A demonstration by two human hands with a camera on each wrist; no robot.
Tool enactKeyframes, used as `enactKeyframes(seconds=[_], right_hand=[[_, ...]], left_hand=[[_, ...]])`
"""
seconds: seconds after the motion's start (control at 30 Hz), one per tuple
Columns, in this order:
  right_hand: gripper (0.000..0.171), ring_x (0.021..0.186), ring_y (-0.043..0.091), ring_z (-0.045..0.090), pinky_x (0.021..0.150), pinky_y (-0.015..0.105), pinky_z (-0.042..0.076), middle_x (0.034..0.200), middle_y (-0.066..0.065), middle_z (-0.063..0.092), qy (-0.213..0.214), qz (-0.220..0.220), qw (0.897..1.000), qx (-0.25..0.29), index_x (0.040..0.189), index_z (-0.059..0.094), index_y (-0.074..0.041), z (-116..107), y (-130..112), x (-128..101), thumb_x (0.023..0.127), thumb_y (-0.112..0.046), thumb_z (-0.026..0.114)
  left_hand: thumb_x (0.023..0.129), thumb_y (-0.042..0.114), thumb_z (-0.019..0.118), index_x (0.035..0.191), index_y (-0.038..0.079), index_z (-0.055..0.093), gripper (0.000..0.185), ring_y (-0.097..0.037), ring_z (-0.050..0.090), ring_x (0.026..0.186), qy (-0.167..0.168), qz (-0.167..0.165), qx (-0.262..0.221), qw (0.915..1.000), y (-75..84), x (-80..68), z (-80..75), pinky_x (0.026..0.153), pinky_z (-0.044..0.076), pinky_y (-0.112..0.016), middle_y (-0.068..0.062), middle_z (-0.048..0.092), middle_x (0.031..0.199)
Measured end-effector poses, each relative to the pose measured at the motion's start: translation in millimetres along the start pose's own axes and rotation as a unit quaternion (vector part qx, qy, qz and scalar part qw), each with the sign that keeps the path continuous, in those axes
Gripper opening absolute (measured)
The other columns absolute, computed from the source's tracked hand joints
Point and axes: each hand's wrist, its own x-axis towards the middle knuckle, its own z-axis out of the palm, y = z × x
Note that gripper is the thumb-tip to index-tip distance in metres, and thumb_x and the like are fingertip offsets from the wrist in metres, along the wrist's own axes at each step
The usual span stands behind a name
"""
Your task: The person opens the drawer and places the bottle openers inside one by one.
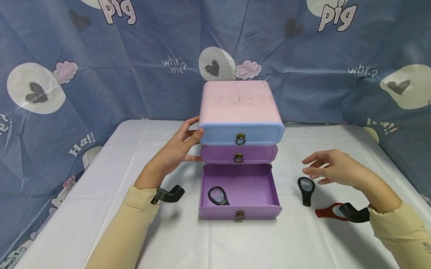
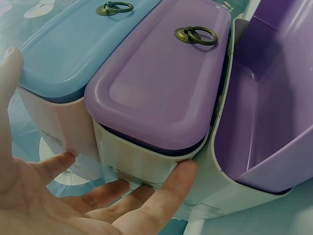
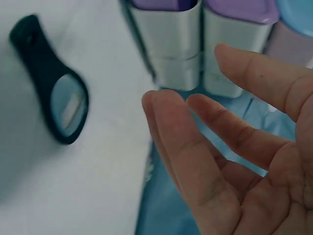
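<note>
A small three-tier drawer unit (image 1: pixel 240 105) has a pink top and a blue top drawer (image 2: pixel 73 44). Below that sits a purple middle drawer (image 2: pixel 156 73), and the purple bottom drawer (image 1: pixel 249 182) is pulled out. Inside it lies a magnifying glass (image 1: pixel 218 196) with a black rim. My left hand (image 1: pixel 177 148) rests its spread fingers against the unit's left side. Over the table on the right, my right hand (image 1: pixel 335 168) hovers with loosely bent fingers, holding nothing. Close beneath it lies a black magnifying glass (image 1: pixel 306 191), also large in the right wrist view.
A red magnifying glass (image 1: pixel 332 211) lies nearer the right forearm, partly covered by the black wrist-camera mount (image 1: pixel 354 213). White cloth (image 1: pixel 267 255) covers the table. Behind and along the sides hangs a blue printed curtain (image 1: pixel 150 42).
</note>
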Motion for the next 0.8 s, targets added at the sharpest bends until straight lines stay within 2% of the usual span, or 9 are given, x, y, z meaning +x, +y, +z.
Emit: enactKeyframes(seconds=[0.13, 0.4, 0.63, 0.8], right_hand=[[0.057, 0.104, 0.025, 0.076, 0.082, 0.037, 0.067, 0.119, 0.018, 0.075, -0.011, 0.022, 1.000, -0.002, 0.142, 0.060, 0.008, -1.3, 11.7, 3.6, 0.103, -0.032, 0.076], [0.061, 0.088, 0.018, 0.073, 0.076, 0.035, 0.064, 0.102, 0.013, 0.075, -0.032, 0.070, 0.997, -0.031, 0.140, 0.060, 0.009, -3.2, 34.0, 11.6, 0.103, -0.036, 0.076], [0.060, 0.080, 0.015, 0.071, 0.073, 0.033, 0.063, 0.097, 0.011, 0.075, -0.035, 0.075, 0.996, -0.045, 0.136, 0.063, 0.007, 5.6, 40.1, 16.7, 0.098, -0.037, 0.081], [0.061, 0.080, 0.016, 0.071, 0.073, 0.033, 0.062, 0.102, 0.011, 0.078, -0.036, 0.059, 0.995, -0.067, 0.134, 0.065, 0.007, 12.6, 35.8, 22.1, 0.096, -0.037, 0.083]], left_hand=[[0.102, 0.065, 0.061, 0.170, 0.038, 0.019, 0.084, -0.039, 0.036, 0.158, -0.002, 0.002, 0.001, 1.0000, 0.7, 1.0, -0.5, 0.103, 0.057, -0.065, -0.016, 0.031, 0.167], [0.102, 0.065, 0.061, 0.170, 0.038, 0.019, 0.085, -0.038, 0.037, 0.157, -0.002, 0.005, 0.001, 1.0000, 4.2, 2.4, -1.2, 0.103, 0.058, -0.065, -0.015, 0.031, 0.167], [0.105, 0.061, 0.060, 0.170, 0.037, 0.019, 0.081, -0.038, 0.037, 0.157, -0.002, 0.004, -0.001, 1.0000, 3.4, 1.7, 0.0, 0.104, 0.057, -0.065, -0.016, 0.031, 0.167], [0.107, 0.058, 0.058, 0.170, 0.037, 0.018, 0.078, -0.039, 0.036, 0.157, -0.004, 0.000, 0.000, 1.0000, 1.8, -0.5, 0.6, 0.104, 0.057, -0.066, -0.016, 0.029, 0.167]])
